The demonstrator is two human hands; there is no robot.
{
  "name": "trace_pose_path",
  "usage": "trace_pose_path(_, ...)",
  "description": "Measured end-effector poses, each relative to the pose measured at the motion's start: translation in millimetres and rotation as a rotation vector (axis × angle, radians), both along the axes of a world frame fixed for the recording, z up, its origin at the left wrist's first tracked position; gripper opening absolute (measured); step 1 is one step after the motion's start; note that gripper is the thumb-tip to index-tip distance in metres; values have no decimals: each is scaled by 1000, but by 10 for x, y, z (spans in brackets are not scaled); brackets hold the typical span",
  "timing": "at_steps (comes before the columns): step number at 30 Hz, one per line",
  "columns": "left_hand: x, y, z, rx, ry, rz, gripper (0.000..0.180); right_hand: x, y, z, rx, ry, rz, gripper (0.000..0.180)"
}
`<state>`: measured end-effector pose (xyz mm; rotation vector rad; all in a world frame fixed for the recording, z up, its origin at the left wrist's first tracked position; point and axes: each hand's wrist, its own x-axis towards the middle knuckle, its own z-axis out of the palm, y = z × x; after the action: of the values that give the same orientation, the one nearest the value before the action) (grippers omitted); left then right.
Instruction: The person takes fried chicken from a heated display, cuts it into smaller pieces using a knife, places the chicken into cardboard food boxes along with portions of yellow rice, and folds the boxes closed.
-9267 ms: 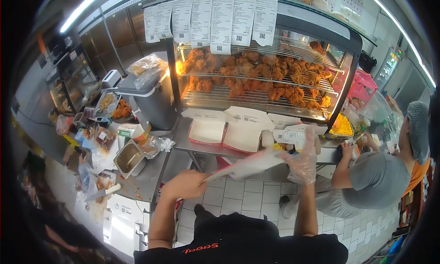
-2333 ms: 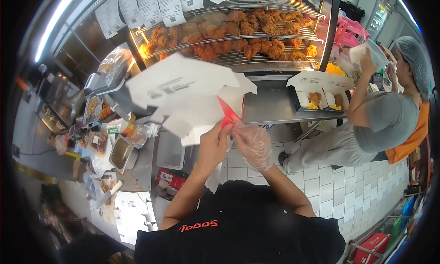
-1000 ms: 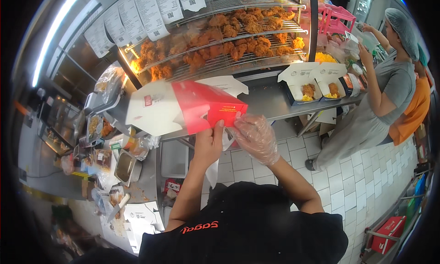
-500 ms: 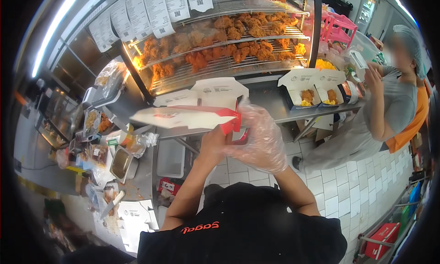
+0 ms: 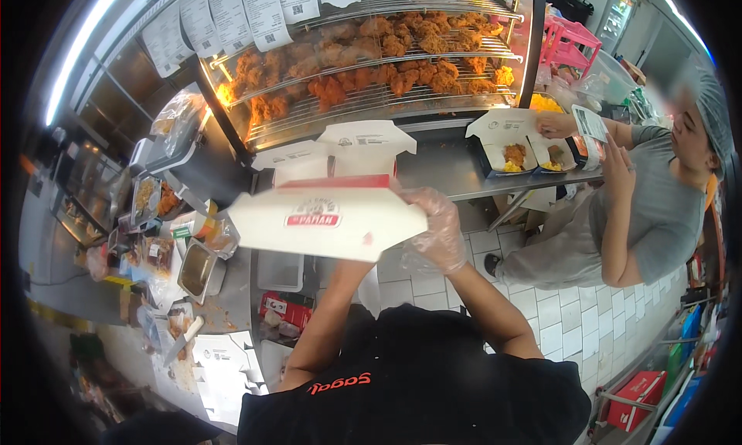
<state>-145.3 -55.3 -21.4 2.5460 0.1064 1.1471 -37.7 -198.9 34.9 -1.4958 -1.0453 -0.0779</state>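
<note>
Both my arms reach toward the counter with a red and white cardboard takeaway box (image 5: 325,221), its white lid flap facing up, held above the counter's front edge. My right hand (image 5: 437,225), in a clear plastic glove, grips the box at its right end. My left hand goes under the lid flap, where its fingers are hidden; only the left wrist (image 5: 352,271) and forearm show. Just behind are two open boxes, one with a raised white lid (image 5: 367,140), the other at its left (image 5: 286,155). The box hides parts of them.
A heated display cabinet (image 5: 371,113) with fried chicken stands behind the steel counter (image 5: 444,163). Rightward are two open boxes with chicken and yellow food (image 5: 514,157). A co-worker (image 5: 649,205) beside them holds a paper slip (image 5: 589,124). At left sit a metal pan (image 5: 202,269) and a knife (image 5: 185,339).
The box in my hands has turned so its white lid flap now faces up and covers my left hand. The co-worker has leaned in, one hand now at an open box's lid.
</note>
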Motion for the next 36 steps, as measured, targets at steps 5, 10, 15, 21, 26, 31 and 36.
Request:
trace_pose_path(5,-46,33,-154,-153,54,-24,18,-143,-8,-95,74,81,-21,30)
trace_pose_path(10,-134,-69,-85,-399,47,-112,31,-97,-25,-171,-140,-169,4,38)
trace_pose_path(15,-232,24,11,-651,109,-167,32,141,-47,-405,125,504,238,67)
trace_pose_path(21,-422,824,-44,-1575,-76,-518,33,281,-249,-193,48,-181,162,81)
trace_pose_path(26,-199,796,550,-1682,122,-290,32,596,-364,-326,-295,-451,98,75)
trace_pose_path(31,-58,285,627,-1513,-28,-14,22,459,-348,-133,-366,8,137,77)
trace_pose_path(36,9,-37,556,-1427,-124,-32,24,-222,-73,-152,-97,-18,-79,49)
